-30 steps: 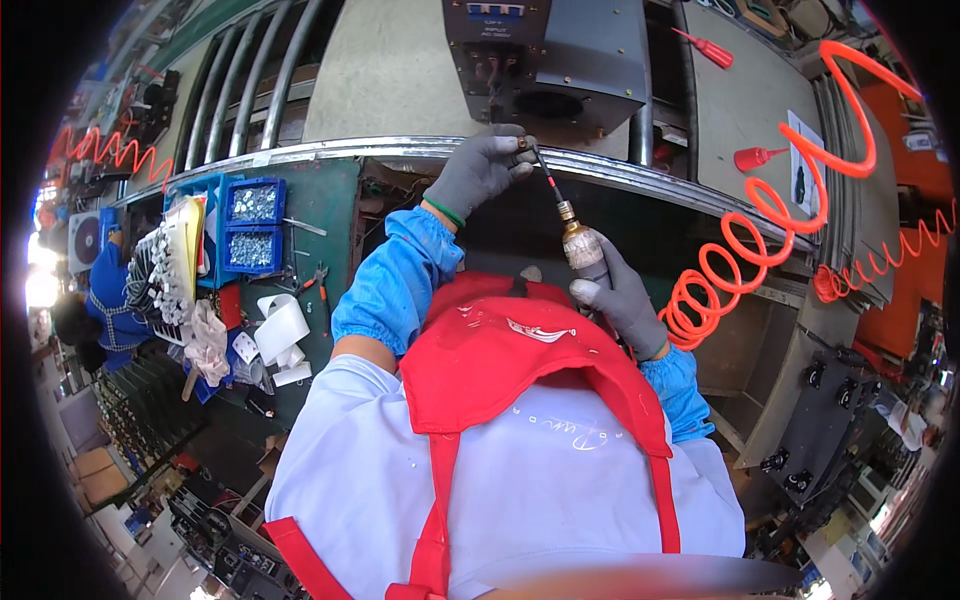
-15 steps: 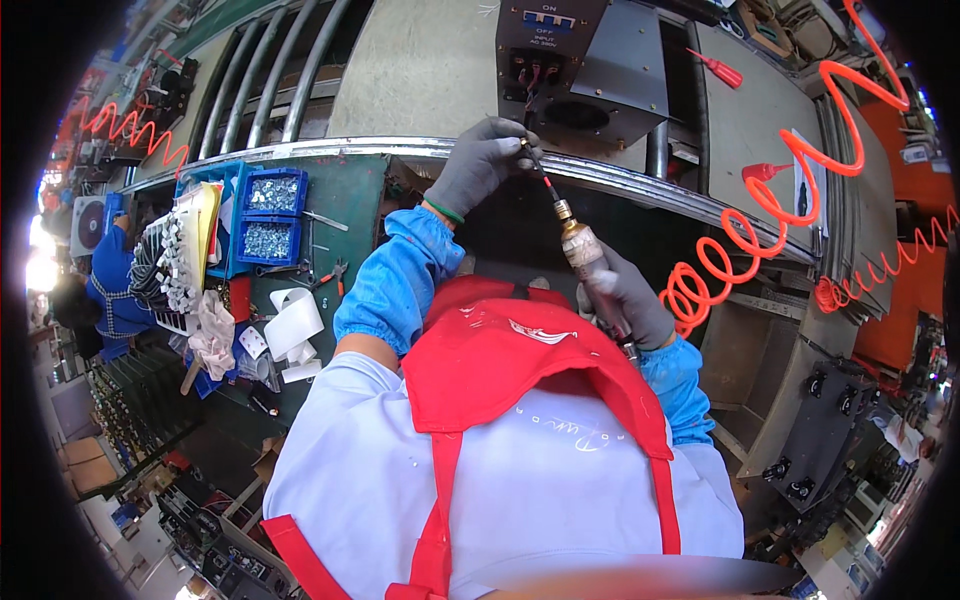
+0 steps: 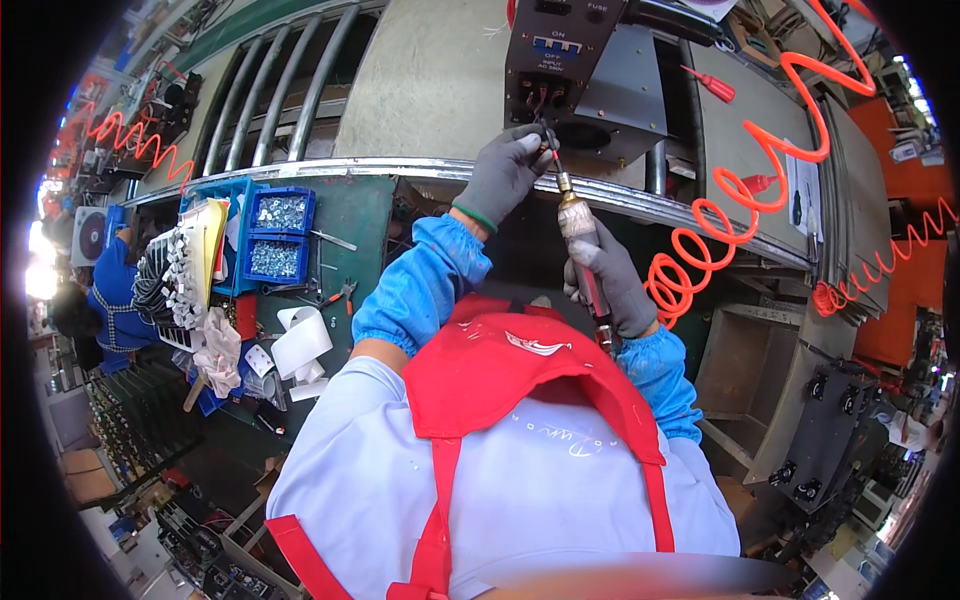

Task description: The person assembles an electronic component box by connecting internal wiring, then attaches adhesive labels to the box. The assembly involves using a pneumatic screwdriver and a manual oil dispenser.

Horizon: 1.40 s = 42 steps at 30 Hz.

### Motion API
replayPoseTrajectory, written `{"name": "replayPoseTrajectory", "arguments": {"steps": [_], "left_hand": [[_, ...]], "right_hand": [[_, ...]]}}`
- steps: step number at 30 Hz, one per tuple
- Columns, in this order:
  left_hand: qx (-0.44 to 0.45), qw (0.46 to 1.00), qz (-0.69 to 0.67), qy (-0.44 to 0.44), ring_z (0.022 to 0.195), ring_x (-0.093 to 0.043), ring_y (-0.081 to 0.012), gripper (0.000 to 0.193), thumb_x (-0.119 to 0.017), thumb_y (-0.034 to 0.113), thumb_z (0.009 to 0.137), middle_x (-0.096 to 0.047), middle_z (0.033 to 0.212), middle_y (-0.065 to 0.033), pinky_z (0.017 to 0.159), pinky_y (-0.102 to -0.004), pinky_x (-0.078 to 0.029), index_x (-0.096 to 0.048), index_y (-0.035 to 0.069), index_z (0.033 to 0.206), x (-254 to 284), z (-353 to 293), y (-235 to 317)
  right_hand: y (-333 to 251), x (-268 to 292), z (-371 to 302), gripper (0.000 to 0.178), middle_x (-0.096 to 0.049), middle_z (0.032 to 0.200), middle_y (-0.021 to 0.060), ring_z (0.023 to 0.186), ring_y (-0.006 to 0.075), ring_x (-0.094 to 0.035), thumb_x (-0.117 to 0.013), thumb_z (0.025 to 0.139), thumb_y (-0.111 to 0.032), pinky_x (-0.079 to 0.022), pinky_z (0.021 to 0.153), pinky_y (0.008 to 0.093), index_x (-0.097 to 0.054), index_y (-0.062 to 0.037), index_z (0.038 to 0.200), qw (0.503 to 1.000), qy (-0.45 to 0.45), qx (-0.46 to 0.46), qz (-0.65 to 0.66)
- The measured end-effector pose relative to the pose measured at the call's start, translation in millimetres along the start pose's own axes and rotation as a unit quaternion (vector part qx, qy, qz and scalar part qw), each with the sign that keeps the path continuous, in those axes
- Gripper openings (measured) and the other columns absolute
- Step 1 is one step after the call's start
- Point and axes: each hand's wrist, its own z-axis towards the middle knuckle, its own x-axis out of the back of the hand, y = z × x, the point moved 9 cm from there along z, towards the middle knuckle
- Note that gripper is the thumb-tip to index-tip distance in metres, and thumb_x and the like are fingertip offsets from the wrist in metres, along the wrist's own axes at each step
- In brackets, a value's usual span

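Observation:
My right hand (image 3: 615, 285), in a grey glove, wraps round a pneumatic screwdriver (image 3: 578, 222) with a worn, taped body. Its bit points up and away toward a dark metal machine housing (image 3: 615, 95). At the bit's tip, my left hand (image 3: 505, 172), gloved in grey too, has its thumb and fingers pinched together. Whatever small piece lies between those fingertips is too small to make out. Wires (image 3: 545, 98) show in an opening low on the housing's front panel, just beyond the left fingertips.
An orange coiled air hose (image 3: 700, 235) hangs at the right. Blue bins (image 3: 275, 258) of small fasteners stand at left, near pliers (image 3: 340, 296). A red screwdriver (image 3: 712, 84) lies beyond the metal rail (image 3: 640, 200). Metal rollers (image 3: 270, 90) lie far left. A person in blue (image 3: 120, 300) is at far left.
The screwdriver now stands more upright in the view. My left hand has shifted right, and its fingertips are closer round the bit's tip. My right hand still grips the screwdriver.

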Motion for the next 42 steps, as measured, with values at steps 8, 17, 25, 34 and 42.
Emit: {"name": "replayPoseTrajectory", "arguments": {"steps": [8, 17, 25, 34, 42], "left_hand": [[0.045, 0.997, -0.051, 0.032, 0.101, -0.065, -0.0271, 0.029, -0.049, 0.001, 0.097, -0.063, 0.113, -0.0192, 0.086, -0.0349, -0.058, -0.050, -0.007, 0.125, -3, -13, -1], [0.033, 0.979, 0.201, 0.004, 0.075, -0.062, -0.0119, 0.031, -0.052, 0.025, 0.103, -0.064, 0.103, -0.0092, 0.055, -0.0198, -0.046, -0.055, -0.001, 0.119, 25, -24, 31], [0.054, 0.996, 0.064, 0.038, 0.074, -0.059, -0.0113, 0.036, -0.052, 0.026, 0.103, -0.063, 0.102, -0.0085, 0.057, -0.0190, -0.049, -0.053, -0.002, 0.124, -1, -44, 41], [0.065, 0.985, 0.136, 0.085, 0.062, -0.058, -0.0092, 0.040, -0.049, 0.028, 0.104, -0.064, 0.095, -0.0092, 0.049, -0.0163, -0.044, -0.051, -0.006, 0.125, 2, -60, 59], [0.063, 0.983, 0.115, 0.127, 0.046, -0.043, -0.0051, 0.038, -0.049, 0.040, 0.103, -0.057, 0.069, -0.0004, 0.037, -0.0175, -0.032, -0.056, 0.003, 0.105, 13, -57, 56]], "right_hand": [[-1, 9, 2, 0.076, -0.057, 0.069, 0.0060, 0.055, 0.0127, -0.058, -0.065, 0.082, -0.037, -0.045, 0.049, 0.0234, -0.037, -0.0042, 0.145, 1.000, -0.004, 0.008, -0.010], [11, 12, -11, 0.081, -0.058, 0.102, 0.0050, 0.082, 0.0098, -0.057, -0.071, 0.077, -0.022, -0.049, 0.070, 0.0266, -0.037, -0.0043, 0.148, 0.998, -0.030, 0.005, -0.047], [9, 12, -8, 0.092, -0.059, 0.120, 0.0081, 0.095, 0.0129, -0.058, -0.078, 0.074, -0.032, -0.050, 0.081, 0.0272, -0.034, -0.0036, 0.150, 0.991, -0.027, 0.052, -0.122], [15, 13, -3, 0.095, -0.058, 0.129, 0.0111, 0.116, 0.0167, -0.055, -0.079, 0.074, -0.034, -0.042, 0.100, 0.0307, -0.034, -0.0035, 0.151, 0.989, -0.038, 0.062, -0.129], [13, 8, -4, 0.096, -0.060, 0.128, 0.0120, 0.116, 0.0173, -0.056, -0.080, 0.072, -0.037, -0.043, 0.100, 0.0306, -0.034, -0.0052, 0.151, 0.984, -0.037, 0.074, -0.157]]}}
